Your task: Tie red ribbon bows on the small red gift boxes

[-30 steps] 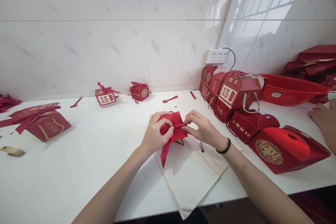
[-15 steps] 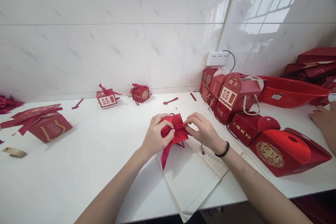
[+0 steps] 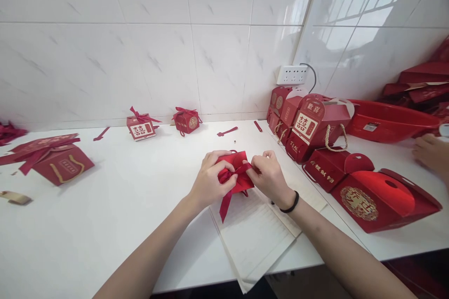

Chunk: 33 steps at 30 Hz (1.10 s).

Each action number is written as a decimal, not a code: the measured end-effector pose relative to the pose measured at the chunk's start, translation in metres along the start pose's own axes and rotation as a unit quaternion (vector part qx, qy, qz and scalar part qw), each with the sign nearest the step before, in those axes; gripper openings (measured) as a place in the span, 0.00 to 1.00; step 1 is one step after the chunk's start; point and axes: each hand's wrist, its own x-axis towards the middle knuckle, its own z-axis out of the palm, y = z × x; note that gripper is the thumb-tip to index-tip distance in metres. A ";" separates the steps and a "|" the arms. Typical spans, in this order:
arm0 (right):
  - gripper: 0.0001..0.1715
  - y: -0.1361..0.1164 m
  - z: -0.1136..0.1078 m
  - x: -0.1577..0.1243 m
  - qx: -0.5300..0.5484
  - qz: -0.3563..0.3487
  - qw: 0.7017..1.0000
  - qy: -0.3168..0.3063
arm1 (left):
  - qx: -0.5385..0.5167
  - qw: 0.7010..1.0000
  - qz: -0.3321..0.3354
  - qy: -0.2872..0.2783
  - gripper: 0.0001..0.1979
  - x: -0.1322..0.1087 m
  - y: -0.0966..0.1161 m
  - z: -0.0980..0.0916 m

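Observation:
A small red gift box (image 3: 242, 185) sits partly on the open notebook (image 3: 252, 238), with a dark red ribbon (image 3: 226, 206) gathered across its top. My left hand (image 3: 214, 178) pinches the ribbon near its middle, thumb and forefinger together, and the other fingers rest along the box. One end of the ribbon hangs down from this pinch over the paper. On the box's right side, my right hand (image 3: 267, 175) has its fingers closed on another part of the ribbon. Both hands hide much of the box and the middle of the ribbon.
Two ribbon-tied boxes, one white-labelled (image 3: 142, 129) and one plain red (image 3: 187, 122), stand by the wall. Further left is a larger box (image 3: 65, 166). Several red boxes (image 3: 305, 126) and a red basin (image 3: 382, 124) fill the right, where another person's hand (image 3: 430, 152) shows.
My right hand has curled its fingers and pulled its part of the ribbon slightly outward. My left hand keeps its pinch. The view has shifted a little.

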 end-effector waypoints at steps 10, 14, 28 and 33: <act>0.05 -0.003 -0.005 0.003 0.037 -0.028 0.999 -0.022 | -0.022 1.000 0.011 0.007 0.02 0.000 -0.002 0.000; 0.17 -0.002 -0.005 0.003 0.009 0.002 1.000 0.007 | -0.014 1.000 0.007 -0.002 0.02 0.000 -0.001 -0.001; 0.06 -0.002 -0.013 0.005 0.045 -0.046 0.995 -0.075 | -0.021 1.000 -0.016 -0.005 0.02 0.000 -0.004 -0.001; 0.06 -0.003 -0.014 0.006 0.043 -0.069 0.994 -0.074 | -0.028 0.999 -0.025 -0.007 0.02 0.000 -0.003 -0.001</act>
